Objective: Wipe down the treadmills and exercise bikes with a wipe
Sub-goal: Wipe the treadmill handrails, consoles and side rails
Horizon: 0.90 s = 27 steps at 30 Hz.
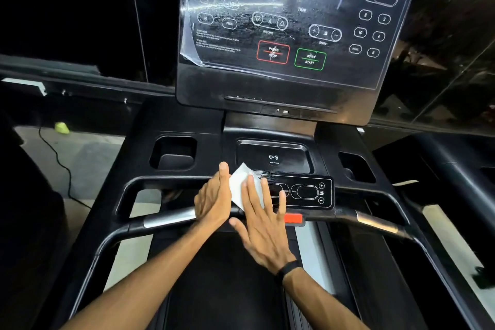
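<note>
Both hands work over the lower control strip of the black treadmill console [267, 120]. The right hand [263, 225] lies flat with fingers straight and spread, pressing the small white folded wipe [239, 187] down onto the glossy black button panel [305, 191]; that flat palm probably serves to spread pressure across the sheet, so it drags evenly instead of bunching. The left hand [214, 199] stands on its edge just beside the wipe's left side, fingers straight and together, holding nothing; it appears to brace or square up the sheet, though whether it actually touches it is hard to tell. One corner of the wipe pokes up toward the shallow black phone-charging tray [273, 158] behind the panel.

Above, the large dark touch display [294, 16] wears a clear protective film, peeling at its lower left corner. A red safety clip [292, 218] sits on the silver-and-black front handlebar [171, 218] just beside the right hand, so strokes toward it call for care. By my reckoning, the handlebars and cup holders [174, 154] would come after this panel.
</note>
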Motion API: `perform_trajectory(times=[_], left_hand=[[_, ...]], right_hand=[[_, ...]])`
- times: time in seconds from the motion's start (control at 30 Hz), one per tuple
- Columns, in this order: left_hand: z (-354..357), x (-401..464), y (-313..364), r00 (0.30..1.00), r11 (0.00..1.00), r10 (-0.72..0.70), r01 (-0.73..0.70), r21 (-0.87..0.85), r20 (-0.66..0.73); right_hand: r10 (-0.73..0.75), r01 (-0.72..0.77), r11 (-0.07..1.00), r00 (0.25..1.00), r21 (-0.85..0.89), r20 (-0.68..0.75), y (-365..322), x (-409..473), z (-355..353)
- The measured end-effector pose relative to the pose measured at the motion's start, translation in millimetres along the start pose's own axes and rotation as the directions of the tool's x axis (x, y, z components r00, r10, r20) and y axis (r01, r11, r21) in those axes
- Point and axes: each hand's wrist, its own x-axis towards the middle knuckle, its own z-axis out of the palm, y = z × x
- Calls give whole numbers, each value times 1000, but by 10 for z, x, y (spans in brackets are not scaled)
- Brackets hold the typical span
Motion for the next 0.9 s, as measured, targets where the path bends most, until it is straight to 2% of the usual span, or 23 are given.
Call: perform_trajectory(times=[0.2,0.37,0.6,0.73,0.9], left_hand=[[29,43,-54,998,997,-52,50,-59,-22],[35,50,-95,999,998,1,-4,-70,-32],[32,52,-53,999,999,-15,14,-44,-41],[47,46,-87,995,996,83,-83,-5,-46],[48,76,-103,999,999,45,-45,-11,-29]], right_hand=[[5,-4,999,999,-41,33,-121,122,-71],[41,-42,999,999,15,34,-150,81,-62],[86,-88,991,996,97,27,-117,67,-69],[126,-130,986,991,104,43,-63,40,-66],[132,-138,982,990,132,50,-42,31,-98]])
